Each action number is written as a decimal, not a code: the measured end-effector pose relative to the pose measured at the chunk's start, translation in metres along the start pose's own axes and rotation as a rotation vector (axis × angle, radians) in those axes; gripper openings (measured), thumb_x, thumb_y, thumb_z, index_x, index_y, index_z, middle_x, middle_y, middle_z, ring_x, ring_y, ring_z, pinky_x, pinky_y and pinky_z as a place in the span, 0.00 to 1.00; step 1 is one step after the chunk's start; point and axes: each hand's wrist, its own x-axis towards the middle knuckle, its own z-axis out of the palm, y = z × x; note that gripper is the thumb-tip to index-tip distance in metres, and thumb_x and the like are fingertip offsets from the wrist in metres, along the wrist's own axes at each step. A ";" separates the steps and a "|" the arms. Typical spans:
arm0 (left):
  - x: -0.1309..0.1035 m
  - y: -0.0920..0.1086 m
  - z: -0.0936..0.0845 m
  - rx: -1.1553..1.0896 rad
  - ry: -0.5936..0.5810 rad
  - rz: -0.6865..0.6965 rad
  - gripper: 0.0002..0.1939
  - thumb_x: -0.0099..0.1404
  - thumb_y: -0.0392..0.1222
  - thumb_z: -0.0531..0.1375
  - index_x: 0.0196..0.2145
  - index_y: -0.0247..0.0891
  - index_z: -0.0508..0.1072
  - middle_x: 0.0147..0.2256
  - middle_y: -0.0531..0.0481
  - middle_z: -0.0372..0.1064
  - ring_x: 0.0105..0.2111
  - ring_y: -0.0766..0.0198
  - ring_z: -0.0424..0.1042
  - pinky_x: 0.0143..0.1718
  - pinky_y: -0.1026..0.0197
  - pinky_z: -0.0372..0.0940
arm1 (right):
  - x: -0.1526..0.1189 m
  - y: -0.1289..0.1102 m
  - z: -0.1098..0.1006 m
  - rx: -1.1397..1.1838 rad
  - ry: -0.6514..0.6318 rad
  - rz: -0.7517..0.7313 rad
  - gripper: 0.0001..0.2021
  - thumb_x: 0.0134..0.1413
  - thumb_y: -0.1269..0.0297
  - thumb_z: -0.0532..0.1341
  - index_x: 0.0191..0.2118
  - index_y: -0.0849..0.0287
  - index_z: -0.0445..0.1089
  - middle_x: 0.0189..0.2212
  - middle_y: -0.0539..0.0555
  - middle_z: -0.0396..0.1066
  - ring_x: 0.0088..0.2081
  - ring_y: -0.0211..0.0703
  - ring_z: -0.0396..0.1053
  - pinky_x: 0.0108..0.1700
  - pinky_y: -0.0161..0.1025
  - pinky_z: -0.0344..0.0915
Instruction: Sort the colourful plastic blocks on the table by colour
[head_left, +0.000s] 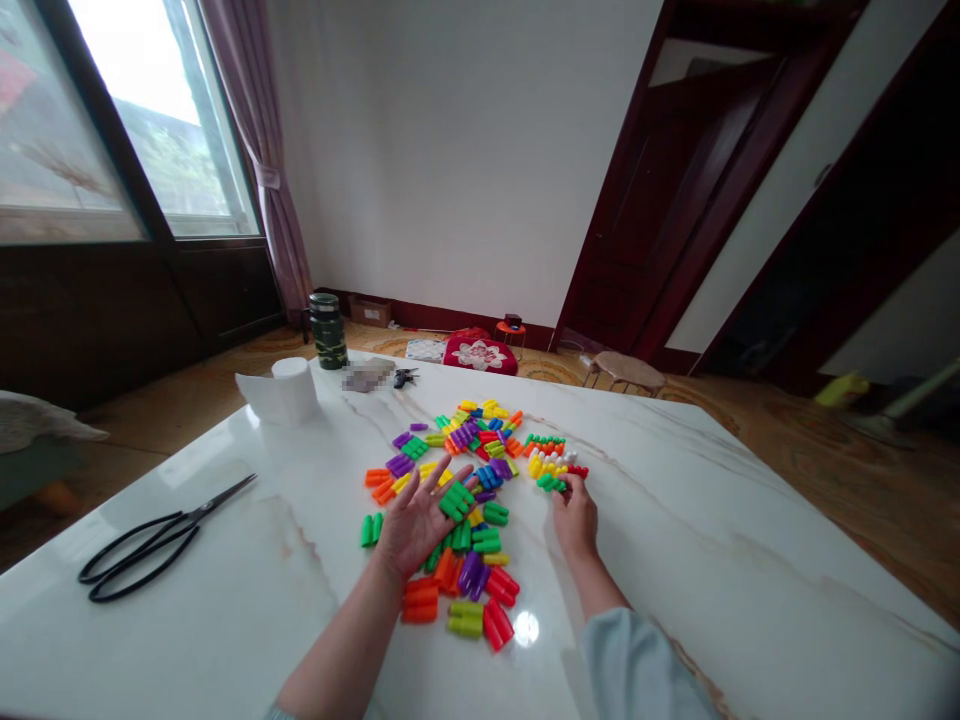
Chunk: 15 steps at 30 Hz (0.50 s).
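My left hand [412, 525] is turned palm up over the pile, fingers spread, with green plastic tube pieces [456, 501] lying across its fingers. To the right, my right hand [576, 515] has its thumb and fingers closed at a green plastic piece [550, 482] on the table, at the near end of a grouped set. In that set, yellow pieces [546, 467], white, red, orange and green ones stand close together. Beneath and around my left hand spreads a loose pile of colored tube pieces, with orange pieces [420, 601] and red pieces [498, 624] nearest me.
Black-handled scissors [169, 540] lie on the white marble-patterned table [735, 560] at left. A white paper roll [289, 390], a camouflage flask [328, 332], a blurred-out item and small black snips [405, 378] stand or lie toward the back left. A stool [626, 370] is beyond the table.
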 end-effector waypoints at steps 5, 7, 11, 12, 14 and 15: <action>0.000 0.000 0.001 -0.004 -0.008 -0.012 0.30 0.74 0.51 0.45 0.69 0.43 0.43 0.67 0.36 0.47 0.66 0.46 0.50 0.64 0.38 0.46 | 0.002 -0.005 0.004 -0.064 0.010 -0.089 0.16 0.52 0.67 0.52 0.44 0.61 0.70 0.43 0.62 0.75 0.43 0.51 0.73 0.44 0.45 0.68; 0.000 0.000 0.000 0.000 -0.010 -0.012 0.30 0.74 0.50 0.45 0.69 0.42 0.43 0.67 0.36 0.46 0.66 0.46 0.50 0.64 0.38 0.46 | 0.001 -0.005 0.005 -0.075 0.031 -0.111 0.17 0.54 0.66 0.52 0.47 0.61 0.69 0.45 0.62 0.74 0.45 0.50 0.72 0.45 0.45 0.68; 0.000 0.000 0.001 0.004 -0.002 -0.003 0.30 0.74 0.50 0.45 0.69 0.43 0.42 0.67 0.36 0.47 0.66 0.46 0.50 0.63 0.38 0.47 | -0.002 -0.003 0.006 -0.117 0.001 -0.164 0.17 0.56 0.67 0.51 0.48 0.62 0.69 0.45 0.63 0.74 0.45 0.50 0.72 0.46 0.45 0.68; 0.000 0.000 0.001 0.004 0.001 0.000 0.30 0.74 0.50 0.45 0.69 0.43 0.42 0.67 0.36 0.47 0.66 0.46 0.51 0.63 0.39 0.47 | -0.002 -0.002 0.005 -0.130 -0.013 -0.181 0.17 0.56 0.67 0.50 0.47 0.62 0.70 0.44 0.63 0.74 0.46 0.51 0.71 0.46 0.45 0.68; -0.001 -0.001 0.004 -0.002 0.012 0.001 0.30 0.74 0.50 0.45 0.69 0.43 0.42 0.67 0.36 0.47 0.65 0.46 0.52 0.63 0.39 0.48 | -0.002 -0.002 0.005 -0.150 -0.027 -0.211 0.17 0.57 0.68 0.50 0.46 0.62 0.71 0.44 0.62 0.73 0.46 0.50 0.71 0.46 0.45 0.68; -0.001 -0.001 0.005 -0.008 0.022 0.001 0.31 0.74 0.50 0.45 0.69 0.43 0.41 0.67 0.36 0.48 0.65 0.46 0.52 0.63 0.39 0.48 | -0.002 -0.002 0.005 -0.154 -0.026 -0.222 0.17 0.58 0.68 0.49 0.46 0.61 0.72 0.44 0.62 0.72 0.46 0.50 0.71 0.46 0.44 0.68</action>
